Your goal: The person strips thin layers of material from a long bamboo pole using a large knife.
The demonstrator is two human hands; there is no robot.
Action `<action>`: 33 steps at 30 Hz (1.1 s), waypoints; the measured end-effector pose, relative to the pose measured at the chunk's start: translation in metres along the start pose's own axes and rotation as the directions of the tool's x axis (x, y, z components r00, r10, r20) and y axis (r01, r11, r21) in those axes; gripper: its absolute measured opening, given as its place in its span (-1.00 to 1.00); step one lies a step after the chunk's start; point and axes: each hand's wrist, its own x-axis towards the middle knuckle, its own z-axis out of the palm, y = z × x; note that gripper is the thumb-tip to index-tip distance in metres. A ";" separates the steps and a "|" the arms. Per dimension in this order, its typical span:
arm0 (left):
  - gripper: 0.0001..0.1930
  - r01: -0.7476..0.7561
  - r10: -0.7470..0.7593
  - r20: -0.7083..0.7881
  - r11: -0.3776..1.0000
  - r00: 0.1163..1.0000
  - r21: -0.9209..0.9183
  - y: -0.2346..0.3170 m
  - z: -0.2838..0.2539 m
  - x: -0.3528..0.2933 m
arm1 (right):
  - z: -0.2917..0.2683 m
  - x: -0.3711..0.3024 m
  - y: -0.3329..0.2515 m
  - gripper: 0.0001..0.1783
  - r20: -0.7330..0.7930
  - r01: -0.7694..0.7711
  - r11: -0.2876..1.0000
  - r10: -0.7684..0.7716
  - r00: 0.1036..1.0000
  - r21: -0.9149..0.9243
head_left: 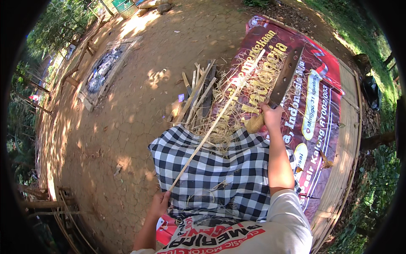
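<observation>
Grey fabric of the shirt (270,238) filled the near edge. At its left, the left hand (159,205) was closed in a narrow pinch on the lower end of the strip (212,127), a long, pale, slender piece resembling split bamboo. The strip slanted away over the checked cloth (215,173) on the lap, its far end lying above the shavings on the banner. Farther out and to the right, the right hand (272,116) was wrapped around the knife (286,79) where the wooden handle met the long, dark, pierced blade. The blade pointed away from the body, to the right of the strip and apart from it.

Curled shavings (218,136) lay beyond the cloth, and to their left a loose pile of split pieces (196,95). Under the shavings, the banner (323,135) covered part of the bamboo platform (344,178).

Judged from the shavings and the grips, the step in hand was thinning the strip, with the blade between strokes. The next move seemed to call for a steady left pinch and the edge laid shallowly along the strip, clear of the left fingers; too steep a bite could split it.

Farthest off, beyond bare ground, were an ash bed (105,67) and a green drum (124,7).
</observation>
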 end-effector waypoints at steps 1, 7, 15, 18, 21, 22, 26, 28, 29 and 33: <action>-0.59 0.023 -0.023 -0.026 1.000 0.999 0.004 0.001 0.002 -0.002 | 0.000 -0.004 -0.004 -0.93 0.039 0.036 0.989 -0.031 0.999 -0.144; -0.63 -0.086 0.123 -0.219 0.981 0.968 0.173 -0.011 0.020 -0.006 | 0.040 -0.045 -0.026 -0.76 0.448 0.401 0.696 -0.125 0.885 -0.596; -0.70 -0.071 0.263 -0.359 0.881 0.896 0.469 -0.013 0.040 -0.007 | 0.078 -0.094 0.002 -0.73 0.813 0.729 0.470 -0.041 0.581 -0.498; -0.72 -0.081 0.250 -0.363 0.903 0.897 0.422 -0.018 0.042 -0.006 | 0.083 -0.098 0.003 -0.71 0.796 0.682 0.489 0.043 0.604 -0.544; -0.72 -0.139 0.288 -0.344 0.907 0.894 0.397 -0.018 0.040 -0.002 | 0.080 -0.095 0.016 -0.72 0.790 0.700 0.451 0.018 0.613 -0.554; -0.72 -0.145 0.284 -0.333 0.911 0.899 0.386 -0.020 0.039 -0.002 | 0.079 -0.089 0.019 -0.73 0.806 0.737 0.414 -0.012 0.592 -0.535; -0.74 -0.127 0.228 -0.292 0.936 0.929 0.327 -0.022 0.037 0.000 | 0.066 -0.042 0.031 -0.74 0.652 0.613 0.339 0.003 0.758 -0.714; -0.74 -0.115 0.204 -0.271 0.943 0.941 0.313 -0.019 0.034 -0.002 | 0.050 -0.021 0.031 -0.73 0.455 0.404 0.374 0.055 0.889 -0.835; -0.74 -0.122 0.209 -0.263 0.942 0.942 0.311 -0.016 0.033 0.000 | 0.040 -0.010 0.035 -0.72 0.364 0.316 0.399 0.050 0.930 -0.861; -0.73 -0.135 0.210 -0.219 0.939 0.953 0.315 -0.021 0.033 0.008 | 0.033 -0.020 0.032 -0.69 0.348 0.262 0.554 0.054 0.936 -0.790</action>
